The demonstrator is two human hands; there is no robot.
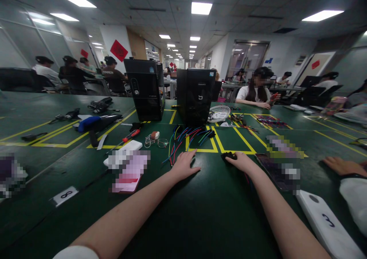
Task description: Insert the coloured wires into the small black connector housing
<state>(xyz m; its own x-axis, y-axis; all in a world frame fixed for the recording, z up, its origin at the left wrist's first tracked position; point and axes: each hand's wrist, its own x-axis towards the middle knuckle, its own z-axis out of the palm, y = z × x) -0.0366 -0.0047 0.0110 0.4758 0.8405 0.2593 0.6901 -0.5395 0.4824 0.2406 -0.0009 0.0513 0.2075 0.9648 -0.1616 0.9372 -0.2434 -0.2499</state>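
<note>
My left hand (185,165) lies low over the green table with its fingers stretched out and thumb apart, holding nothing. Just beyond its fingertips are loose red, blue and green wires (181,138), some with black ends. My right hand (241,162) is closed on the black end of a wire bundle (228,155). Red and blue strands show below that wrist, and the rest of the bundle is hidden under the forearm. Yellow tape squares (202,150) mark the tabletop ahead of both hands.
Two black computer towers (145,90) (196,94) stand ahead. A white basket (220,113) sits right of them. On the left lie a screwdriver (132,135), glasses (160,142) and a pink phone (130,173). A white power bank (327,220) and another person's hand (342,166) are at right.
</note>
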